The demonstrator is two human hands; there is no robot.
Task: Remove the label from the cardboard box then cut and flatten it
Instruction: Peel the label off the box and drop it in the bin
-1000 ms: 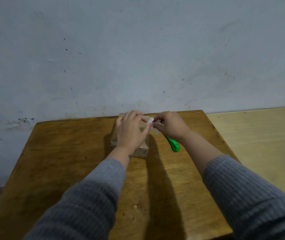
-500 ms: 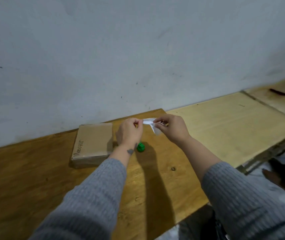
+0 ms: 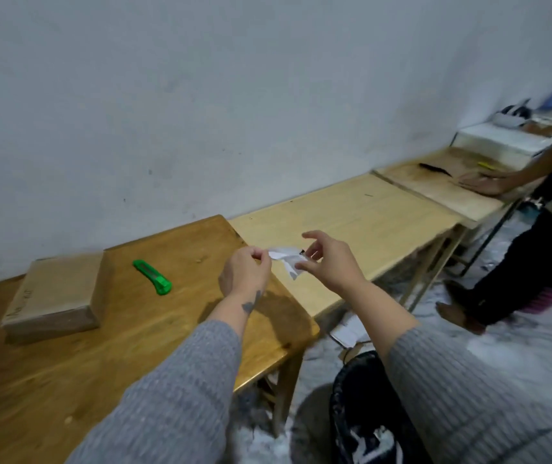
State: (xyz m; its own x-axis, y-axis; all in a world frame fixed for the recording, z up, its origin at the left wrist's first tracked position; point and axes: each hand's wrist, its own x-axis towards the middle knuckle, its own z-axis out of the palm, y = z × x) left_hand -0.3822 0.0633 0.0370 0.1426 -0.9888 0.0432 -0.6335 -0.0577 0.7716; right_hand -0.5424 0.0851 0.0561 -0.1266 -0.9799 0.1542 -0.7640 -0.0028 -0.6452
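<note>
label (image 3: 286, 262): off the box, crumpled white scrap, held in the air betw. our two hands, above the right edge of the dark table (image 3: 67, 363).
left hand (image 3: 246, 274): fingers curled, pinching the label's left end.
right hand (image 3: 330, 262): thumb and a finger nip the label's right end; other fingers spread loose.
label feel: we judge it v. light, limp, prob. still tacky on one side, so it may cling to our fingers; tears easily.
label axis: runs left-right betw. the hands, one corner drooping down.
box (image 3: 55, 298): far left on the table, closed, lying flat, well apart from the hands.
box feel: we reckon stiff but light, smooth faces, may skid under a blade; hold w/ a flat palm on top, cut along the edges.
box axis: long side runs near-far, slightly skewed; writing on its left edge.
knife (image 3: 152, 277): green, betw. box and hands, long axis far-left to near-right; blade state we can't tell.
bin (image 3: 361, 413): black, on the floor near right, below the hands.
</note>
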